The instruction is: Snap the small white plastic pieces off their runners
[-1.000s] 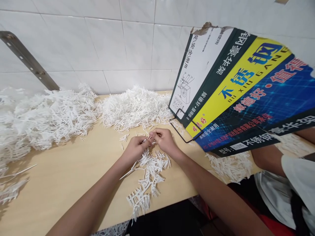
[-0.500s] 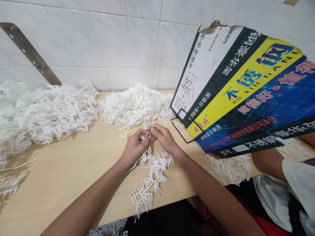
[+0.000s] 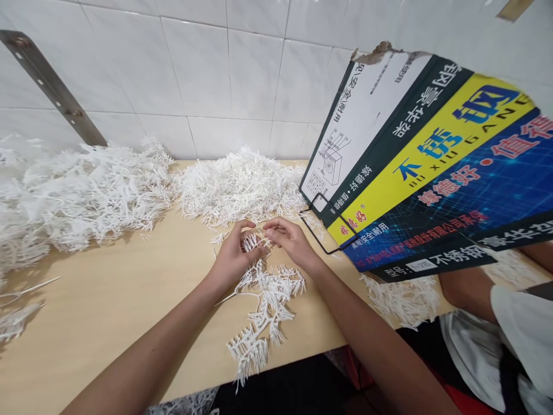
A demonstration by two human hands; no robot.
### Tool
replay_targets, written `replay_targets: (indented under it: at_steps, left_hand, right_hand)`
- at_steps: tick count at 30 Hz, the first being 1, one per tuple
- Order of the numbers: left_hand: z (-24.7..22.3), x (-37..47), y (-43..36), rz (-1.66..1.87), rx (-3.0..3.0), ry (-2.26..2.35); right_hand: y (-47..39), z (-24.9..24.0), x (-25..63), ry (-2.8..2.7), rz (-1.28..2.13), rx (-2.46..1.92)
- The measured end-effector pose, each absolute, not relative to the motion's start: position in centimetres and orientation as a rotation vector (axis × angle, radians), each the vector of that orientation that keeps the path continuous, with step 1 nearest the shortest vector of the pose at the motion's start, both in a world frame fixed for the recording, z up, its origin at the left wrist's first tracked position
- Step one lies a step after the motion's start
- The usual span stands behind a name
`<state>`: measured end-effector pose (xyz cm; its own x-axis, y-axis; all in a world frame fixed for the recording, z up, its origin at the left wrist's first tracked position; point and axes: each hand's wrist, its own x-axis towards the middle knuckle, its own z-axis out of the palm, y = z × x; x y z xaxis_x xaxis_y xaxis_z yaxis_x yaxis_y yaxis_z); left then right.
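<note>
A white plastic branch [image 3: 276, 297] with many thin, needle-like tips lies on the table and runs up into my hands. My left hand [image 3: 231, 256] is closed round its upper end, thumb and fingers curled about the white tips. Close beside it, my right hand [image 3: 294, 243] has bent fingers pinched at the same end of the branch. What exactly sits between the right fingertips is too small to make out fully. Just beyond both hands rises a heap of small white plastic sprigs [image 3: 242, 184].
A larger white pile [image 3: 86, 196] spreads along the left. At right, a printed cardboard box [image 3: 389, 173] stands tilted, a black wire frame [image 3: 330, 251] at its base. Beyond it, a person's arm [image 3: 466, 291] rests near more white pieces [image 3: 404, 297]. A tiled wall [image 3: 207, 75] backs the table.
My hands have shifted slightly, with the fingertips a little further apart and the right fingers less tightly bunched. The branch on the table stays in place.
</note>
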<state>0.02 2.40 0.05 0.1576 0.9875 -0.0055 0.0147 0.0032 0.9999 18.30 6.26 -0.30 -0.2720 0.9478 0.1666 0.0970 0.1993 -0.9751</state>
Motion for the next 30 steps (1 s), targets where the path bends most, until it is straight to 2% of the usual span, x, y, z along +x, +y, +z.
replay_targets:
  at_steps: [4,10,17,24,30]
  left_hand:
    - [-0.4,0.1,2.6,1.098,1.265,1.072]
    - [-0.1,0.1,3.1,1.036,1.240,1.208]
    - [-0.3,-0.2,3.3,0.981,1.427,1.175]
    - [0.0,-0.2,3.1,0.927,1.577,1.091]
    - [0.1,-0.3,3.1,0.854,1.515,1.023]
  right_hand:
    - [5.8,-0.3,17.9,-1.693,1.196,-1.036]
    - [6.4,-0.4,18.4,-1.493,1.121,-1.000]
    - [6.4,-0.5,18.9,-1.512,1.324,-0.963]
    - [5.8,-0.3,18.6,-1.943,1.046,-1.032]
    - [5.7,-0.5,18.6,-2.031,0.963,-1.053]
